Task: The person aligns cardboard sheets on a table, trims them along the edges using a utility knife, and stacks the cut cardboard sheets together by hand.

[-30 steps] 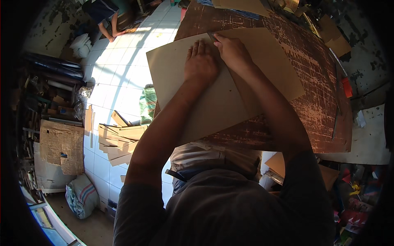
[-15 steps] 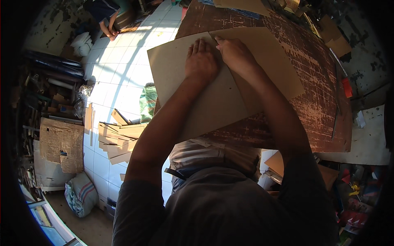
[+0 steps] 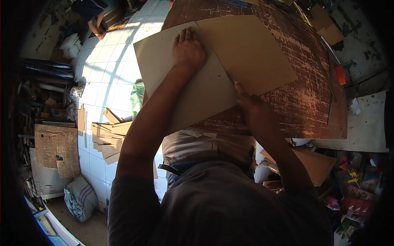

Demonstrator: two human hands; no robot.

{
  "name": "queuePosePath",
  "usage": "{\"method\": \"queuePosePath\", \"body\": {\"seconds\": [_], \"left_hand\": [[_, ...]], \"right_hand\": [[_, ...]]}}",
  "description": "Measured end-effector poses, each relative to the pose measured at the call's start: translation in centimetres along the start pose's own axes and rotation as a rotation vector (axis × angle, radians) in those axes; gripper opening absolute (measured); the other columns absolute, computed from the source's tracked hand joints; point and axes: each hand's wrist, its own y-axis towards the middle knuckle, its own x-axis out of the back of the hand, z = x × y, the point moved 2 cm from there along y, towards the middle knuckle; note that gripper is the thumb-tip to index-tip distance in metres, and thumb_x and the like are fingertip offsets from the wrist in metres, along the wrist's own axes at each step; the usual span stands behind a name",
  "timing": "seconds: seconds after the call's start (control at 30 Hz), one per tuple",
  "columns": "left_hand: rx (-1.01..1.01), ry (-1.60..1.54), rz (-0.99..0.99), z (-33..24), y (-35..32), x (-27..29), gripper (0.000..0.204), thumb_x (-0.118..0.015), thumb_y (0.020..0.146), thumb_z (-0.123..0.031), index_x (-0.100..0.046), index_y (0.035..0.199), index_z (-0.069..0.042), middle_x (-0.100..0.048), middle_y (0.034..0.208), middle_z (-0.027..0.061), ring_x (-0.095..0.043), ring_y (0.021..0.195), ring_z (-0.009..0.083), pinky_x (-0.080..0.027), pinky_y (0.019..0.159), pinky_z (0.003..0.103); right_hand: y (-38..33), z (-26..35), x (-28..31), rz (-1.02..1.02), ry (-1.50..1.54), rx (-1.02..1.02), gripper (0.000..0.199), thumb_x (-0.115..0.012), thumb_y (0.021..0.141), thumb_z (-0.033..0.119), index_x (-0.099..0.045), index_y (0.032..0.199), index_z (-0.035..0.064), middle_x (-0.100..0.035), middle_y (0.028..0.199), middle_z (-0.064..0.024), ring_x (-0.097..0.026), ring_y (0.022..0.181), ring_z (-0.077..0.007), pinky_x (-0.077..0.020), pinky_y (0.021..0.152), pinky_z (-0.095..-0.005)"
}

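My left hand (image 3: 188, 51) lies flat, fingers stretched, near the far end of a greyish cardboard sheet (image 3: 197, 98). A tan cardboard sheet (image 3: 252, 53) sits on its right side, partly under it as far as I can see. My right hand (image 3: 252, 102) is closed around a small cutter (image 3: 234, 80), mostly hidden by the fingers. Its tip touches the grey sheet's right edge, close to the near corner. Both sheets rest on a scratched reddish-brown work board (image 3: 303, 106).
Cut cardboard strips (image 3: 108, 137) are piled on the white tiled floor (image 3: 96, 88) to the left, by a green sack (image 3: 138, 98). A stuffed white sack (image 3: 81, 199) stands lower left. Cardboard pieces (image 3: 314, 164) lie at right. Another person's legs (image 3: 93, 26) show at far left.
My right hand has drawn back toward me along the grey sheet's edge, from its far end to near the close corner. My left hand still presses on the sheet. The whole view has shifted slightly.
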Motion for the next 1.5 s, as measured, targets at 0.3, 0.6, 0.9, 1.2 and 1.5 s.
{"method": "queuePosePath", "body": {"seconds": [0.3,0.6,0.9,1.2,1.5], "left_hand": [[0.003,0.028,0.06,-0.5,0.2,0.7,0.057,-0.029,0.104,-0.026,-0.038,0.153,0.002,-0.033,0.164,0.0144,-0.027,0.153,0.0265,-0.022,0.126,0.04],[-0.019,-0.013,-0.057,0.3,-0.3,0.1,0.054,-0.036,0.103,-0.027,-0.045,0.147,0.003,-0.039,0.159,0.0202,-0.034,0.15,0.033,-0.026,0.124,0.044],[-0.022,-0.048,-0.036,-0.1,-0.2,0.1,0.055,-0.038,0.102,-0.025,-0.044,0.148,0.004,-0.038,0.159,0.0223,-0.034,0.15,0.0339,-0.025,0.124,0.044],[0.004,-0.012,0.057,-0.4,-0.2,0.8,0.059,-0.036,0.101,-0.024,-0.036,0.153,0.005,-0.032,0.163,0.0194,-0.027,0.153,0.0295,-0.021,0.126,0.042],[-0.01,-0.028,0.024,-0.4,-0.2,0.8,0.058,-0.039,0.1,-0.024,-0.039,0.151,0.004,-0.035,0.161,0.0215,-0.031,0.152,0.0326,-0.023,0.126,0.043]], "right_hand": [[-10.5,0.3,1.9,0.171,0.15,-0.183,0.07,-0.057,0.095,0.003,-0.032,0.159,0.0161,-0.066,0.106,-0.0206,-0.069,0.081,-0.0376,-0.0558,0.068,-0.0466],[-5.6,-0.6,6.0,-0.133,0.418,-0.138,0.042,-0.059,0.102,0.012,-0.054,0.144,0.0088,-0.071,0.11,-0.0215,-0.072,0.096,-0.0353,-0.0571,0.08,-0.0422],[12.0,-1.8,2.0,-0.289,0.504,-0.059,0.034,-0.06,0.101,0.017,-0.063,0.133,0.0052,-0.071,0.112,-0.0211,-0.07,0.1,-0.0372,-0.0541,0.086,-0.0429],[24.0,-1.6,-2.9,-0.195,0.254,-0.071,0.039,-0.052,0.104,0.029,-0.062,0.137,0.0107,-0.071,0.113,-0.021,-0.068,0.103,-0.0409,-0.054,0.091,-0.0485],[24.1,-0.8,-3.0,-0.158,0.22,0.035,0.037,-0.046,0.105,0.024,-0.061,0.136,0.0087,-0.072,0.113,-0.0192,-0.068,0.106,-0.0395,-0.0535,0.093,-0.0483]]}}
